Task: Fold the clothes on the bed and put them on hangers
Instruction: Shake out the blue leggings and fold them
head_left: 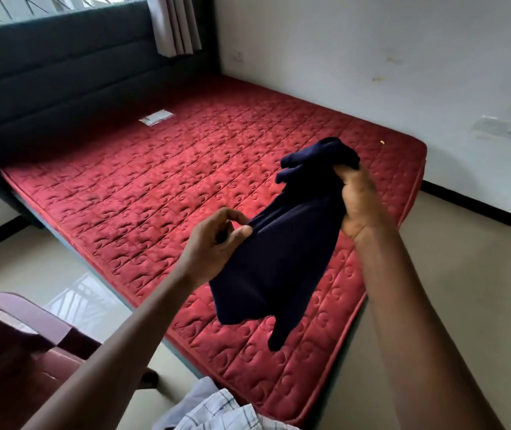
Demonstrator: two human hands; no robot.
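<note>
while your right hand (360,203) clenches the bunched top of the dark navy cloth garment (282,249) above the red quilted mattress (142,193), it hangs free. your left hand (214,240) pinches its edge, likely to spread it for folding.

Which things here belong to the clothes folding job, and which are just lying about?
Job: navy garment, held by left hand and right hand; red mattress; perhaps the checked cloth.
Lying about: maroon chair; white label on the mattress; curtain.
</note>
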